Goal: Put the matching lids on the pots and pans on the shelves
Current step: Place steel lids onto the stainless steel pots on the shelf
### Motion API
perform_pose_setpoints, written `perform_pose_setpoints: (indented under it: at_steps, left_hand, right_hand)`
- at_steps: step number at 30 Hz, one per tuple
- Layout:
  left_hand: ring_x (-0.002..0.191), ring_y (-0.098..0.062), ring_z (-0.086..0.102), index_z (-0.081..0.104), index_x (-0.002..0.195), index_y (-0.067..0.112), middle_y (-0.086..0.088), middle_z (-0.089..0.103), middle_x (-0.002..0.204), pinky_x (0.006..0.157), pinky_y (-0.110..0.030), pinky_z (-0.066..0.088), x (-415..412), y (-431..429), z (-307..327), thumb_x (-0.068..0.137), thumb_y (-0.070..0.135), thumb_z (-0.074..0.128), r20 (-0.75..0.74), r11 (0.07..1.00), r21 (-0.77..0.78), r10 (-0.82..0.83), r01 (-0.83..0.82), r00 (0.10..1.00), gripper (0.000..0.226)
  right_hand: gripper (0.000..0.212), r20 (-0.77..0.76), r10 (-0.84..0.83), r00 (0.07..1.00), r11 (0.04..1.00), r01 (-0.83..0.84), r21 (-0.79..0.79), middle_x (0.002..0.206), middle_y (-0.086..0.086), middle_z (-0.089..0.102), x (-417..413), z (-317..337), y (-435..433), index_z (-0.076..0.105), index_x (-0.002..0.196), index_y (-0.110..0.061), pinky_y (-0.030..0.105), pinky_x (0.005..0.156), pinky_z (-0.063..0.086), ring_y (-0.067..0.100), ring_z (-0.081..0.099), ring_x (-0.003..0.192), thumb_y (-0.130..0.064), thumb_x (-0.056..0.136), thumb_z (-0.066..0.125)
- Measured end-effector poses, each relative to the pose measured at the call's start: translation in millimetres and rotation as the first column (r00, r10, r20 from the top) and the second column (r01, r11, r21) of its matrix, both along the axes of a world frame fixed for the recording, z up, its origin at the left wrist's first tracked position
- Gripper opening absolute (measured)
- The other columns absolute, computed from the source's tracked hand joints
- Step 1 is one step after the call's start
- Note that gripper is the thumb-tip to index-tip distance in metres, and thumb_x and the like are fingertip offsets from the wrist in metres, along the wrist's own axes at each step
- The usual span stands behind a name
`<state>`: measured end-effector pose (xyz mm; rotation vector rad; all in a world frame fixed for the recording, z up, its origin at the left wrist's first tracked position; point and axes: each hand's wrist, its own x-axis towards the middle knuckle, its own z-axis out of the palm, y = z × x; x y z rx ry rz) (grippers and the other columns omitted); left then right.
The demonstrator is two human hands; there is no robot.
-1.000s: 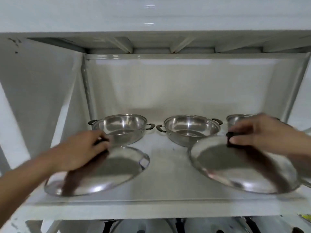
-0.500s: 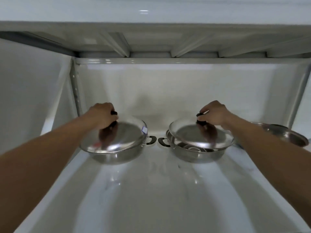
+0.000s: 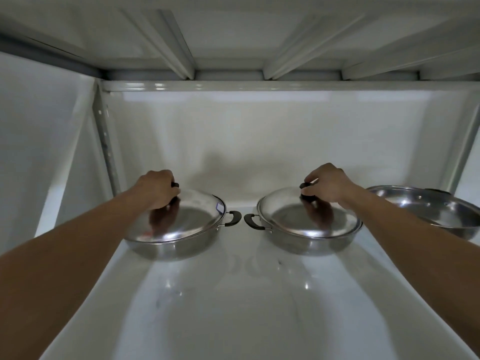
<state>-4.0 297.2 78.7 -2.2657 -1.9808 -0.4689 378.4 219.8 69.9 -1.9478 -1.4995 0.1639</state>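
Two lids are being seated: left hand [image 3: 158,187] clamps the left lid [image 3: 179,216] knob, right hand [image 3: 328,184] pinches the right lid [image 3: 306,216] knob. Next likely means releasing both, then lidding the open pan [image 3: 428,206] at the shelf [image 3: 233,307]'s right edge.

Dim, cool, flat light coming from in front and above. Soft glare patches on the glossy white shelf [image 3: 233,307] at lower centre. Faint shadows on the back wall at mid frame. Both steel lids [image 3: 187,216] mirror the hands as dark smears. Strong wide-angle bowing at left and right edges. Overall slightly soft, forearms blurred at the bottom corners.
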Motion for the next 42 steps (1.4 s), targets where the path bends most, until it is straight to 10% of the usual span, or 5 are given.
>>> perform_pose_setpoints:
  at_steps: [24,33,38,42]
  left_hand:
    - [0.087,-0.03,0.052,0.055,0.106,0.009,-0.017,0.065,0.107,0.073,-0.034,0.039,2.6,8.6,-4.7,0.092,0.036,0.055,-0.028,0.999,-0.009,-0.034,0.034,0.999,0.03]
    - [0.115,-0.043,0.052,0.045,0.138,0.02,-0.022,0.048,0.138,0.091,-0.043,0.045,27.6,-22.9,15.9,0.08,0.06,0.045,-0.223,0.993,-0.009,0.115,-0.12,0.968,0.07]
    - [0.088,-0.03,0.061,0.066,0.099,0.022,-0.01,0.069,0.096,0.081,-0.036,0.048,155.0,-115.0,43.1,0.089,0.05,0.053,0.157,0.945,0.261,-0.243,0.197,0.957,0.032]
    - [0.044,-0.007,0.052,0.067,0.069,0.012,0.007,0.062,0.051,0.046,-0.021,0.039,297.3,-187.2,10.5,0.087,0.017,0.06,0.564,0.836,-0.043,-0.432,0.547,0.704,0.019]
  right_hand:
    - [0.037,0.21,0.046,0.977,0.996,-0.03,-0.079,0.113,0.011,0.073,-5.7,11.5,-5.1,0.077,0.105,-0.005,0.039,0.095,0.052,0.028,0.056,0.114,-0.03,0.077,0.078]
    - [0.048,0.296,0.127,0.947,0.992,-0.129,-0.01,0.131,0.005,0.066,55.3,49.0,-70.5,0.065,0.13,-0.018,0.021,0.097,0.04,0.022,0.06,0.121,-0.041,0.088,0.068]
    - [0.011,0.241,0.107,0.965,0.99,-0.126,0.067,0.084,-0.016,0.076,184.3,59.7,-189.4,0.081,0.09,-0.025,0.026,0.079,0.051,0.0,0.068,0.079,-0.022,0.084,0.072]
    - [0.013,0.316,0.095,0.944,0.979,-0.031,-0.201,0.071,-0.014,0.072,286.0,31.3,-245.5,0.079,0.084,-0.027,0.015,0.059,0.046,-0.008,0.063,0.061,-0.037,0.084,0.07]
